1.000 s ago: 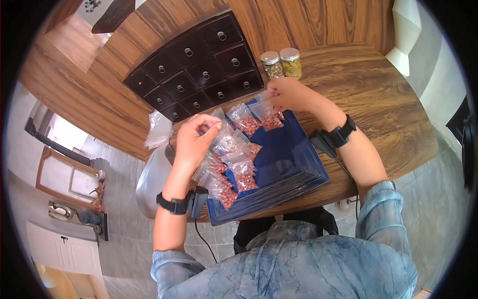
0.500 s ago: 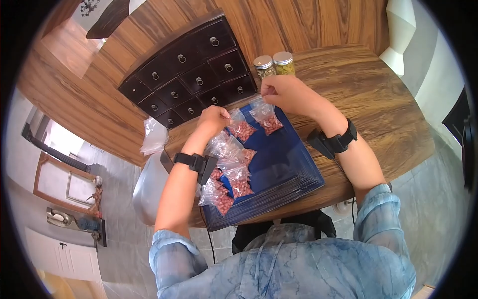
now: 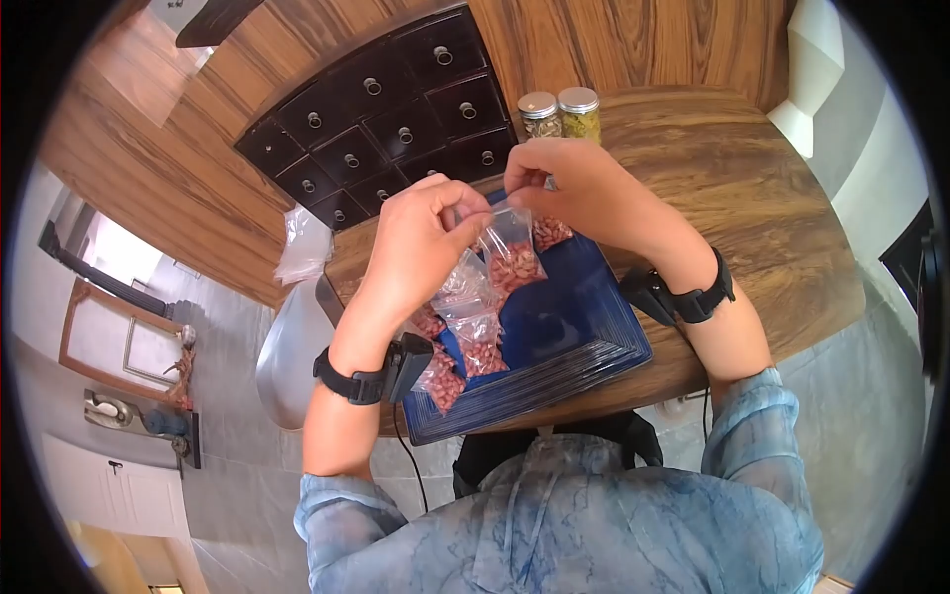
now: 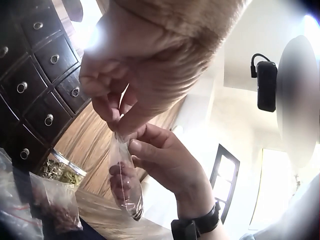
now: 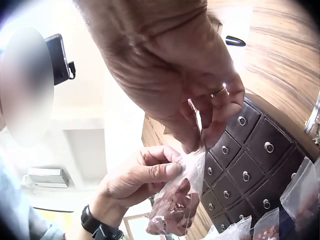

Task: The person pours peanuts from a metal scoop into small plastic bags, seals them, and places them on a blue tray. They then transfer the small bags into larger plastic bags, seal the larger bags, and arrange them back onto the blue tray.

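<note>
A clear zip bag (image 3: 515, 262) with reddish, peanut-like nuts at its bottom hangs over the blue tray (image 3: 564, 307). My left hand (image 3: 421, 233) pinches one side of its top edge, and my right hand (image 3: 569, 188) pinches the other, fingertips close together. Seen from the left wrist, the bag (image 4: 125, 185) hangs below the pinching fingers and bulges with nuts. The right wrist view shows the same bag (image 5: 175, 207) between both hands. Several similar bags (image 3: 475, 342) lie on the tray's left side, partly hidden by my left arm. Another bag of nuts (image 3: 551, 234) rests behind, near my right hand.
Behind the tray stands a dark wooden cabinet (image 3: 381, 124) with small ring-pull drawers. Two glass jars (image 3: 579, 114) with metal lids are at the back, beyond my right hand. A stack of clear bags (image 3: 305, 243) sits by the cabinet's left end, on the wooden table (image 3: 732, 198).
My left hand went from the left-hand bags to the back of the tray, then came right with a bag. My right hand has left the rear bag and now pinches this one too.
</note>
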Motion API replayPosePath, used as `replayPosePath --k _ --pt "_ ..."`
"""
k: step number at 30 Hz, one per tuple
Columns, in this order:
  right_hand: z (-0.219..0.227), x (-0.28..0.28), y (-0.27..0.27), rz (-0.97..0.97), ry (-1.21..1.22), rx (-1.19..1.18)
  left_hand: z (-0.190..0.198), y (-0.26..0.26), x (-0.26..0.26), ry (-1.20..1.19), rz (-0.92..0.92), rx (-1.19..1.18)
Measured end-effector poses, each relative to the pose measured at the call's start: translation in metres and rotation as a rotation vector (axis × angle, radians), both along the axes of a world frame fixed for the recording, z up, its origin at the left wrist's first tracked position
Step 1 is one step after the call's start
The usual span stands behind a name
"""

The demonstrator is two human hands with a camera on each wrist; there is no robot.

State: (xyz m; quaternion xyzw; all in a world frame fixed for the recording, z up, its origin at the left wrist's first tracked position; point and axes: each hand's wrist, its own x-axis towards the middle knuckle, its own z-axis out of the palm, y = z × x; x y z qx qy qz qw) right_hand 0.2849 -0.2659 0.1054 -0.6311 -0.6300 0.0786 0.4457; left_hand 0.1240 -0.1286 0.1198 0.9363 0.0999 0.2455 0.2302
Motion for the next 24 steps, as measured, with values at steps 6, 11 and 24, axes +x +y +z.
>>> replayPosePath --k 6,11,24 --pt "0.007 0.000 -0.004 0.076 0.118 -0.056 0.004 -0.004 -0.016 -0.114 0.024 -0.108" --pt "0.009 -0.004 -0.004 0.081 0.134 -0.026 0.006 -0.003 -0.023 -0.097 0.028 -0.116" --pt "0.010 -0.012 -0.002 0.095 -0.079 0.245 0.006 -0.005 -0.025 -0.166 0.009 -0.192"
